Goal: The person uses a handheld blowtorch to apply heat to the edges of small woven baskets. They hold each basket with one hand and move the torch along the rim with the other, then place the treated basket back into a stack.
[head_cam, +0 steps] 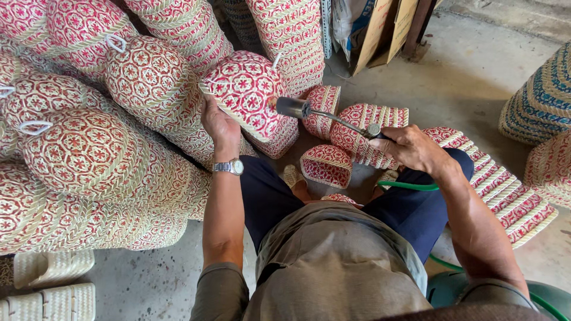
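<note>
2 hands work at mid-frame: the right hand [410,147] is closed around a metal gas torch [324,114] fed by a green hose [407,186]. The left hand [219,125] grips the rim of a red-and-cream woven basket [250,92] just above centre. Judging by the nozzle at its side, singeing is under way; next likely calls for turning the basket.

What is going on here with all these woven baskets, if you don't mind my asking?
A seated person holds a red-and-cream woven basket tilted up with the left hand, gripping its rim. The right hand holds a metal torch-like tool fed by a green hose, its nozzle pointed close to the basket's side. Stacks of similar baskets lie piled to the left, and flat woven lids rest on the concrete floor ahead.
</note>
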